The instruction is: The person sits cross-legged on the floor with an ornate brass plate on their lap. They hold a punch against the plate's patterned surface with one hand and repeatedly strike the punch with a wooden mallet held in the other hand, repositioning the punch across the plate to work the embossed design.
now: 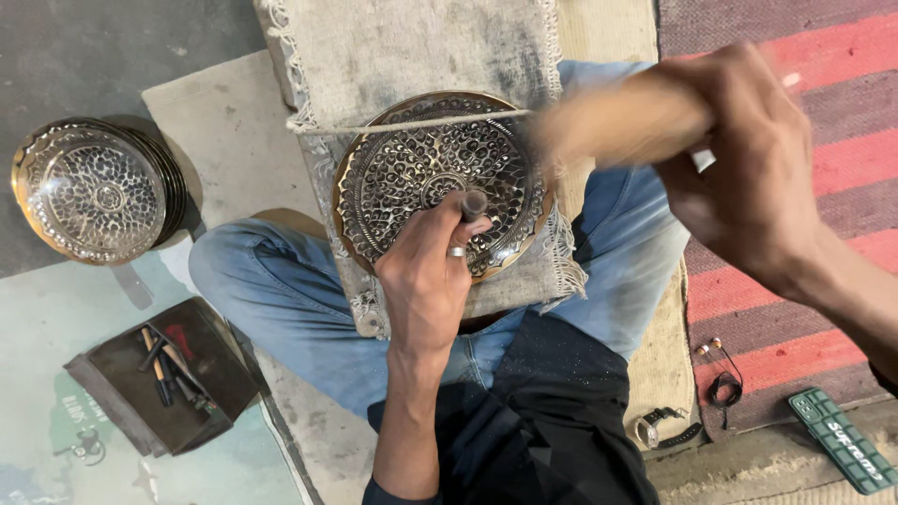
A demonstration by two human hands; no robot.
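Two hands, left hand (426, 276) grip holding punch (473, 205) on engraved plate (412, 173), right hand (748, 168) gripping blurred mallet (617, 122) above.

this is my metal-engraving workshop, a floor-level craft spot. i sit cross-legged with an ornate brass plate (440, 182) on a worn, fringed cloth pad (412, 47) across my lap. left of that plate a stack of finished patterned plates (94, 190) waits on the bare concrete floor (84, 47). below the stack, near my knee, sits a dark metal tray of punches and chisels (164, 374). right of the plate lies a striped red rug (795, 309), no bench anywhere.
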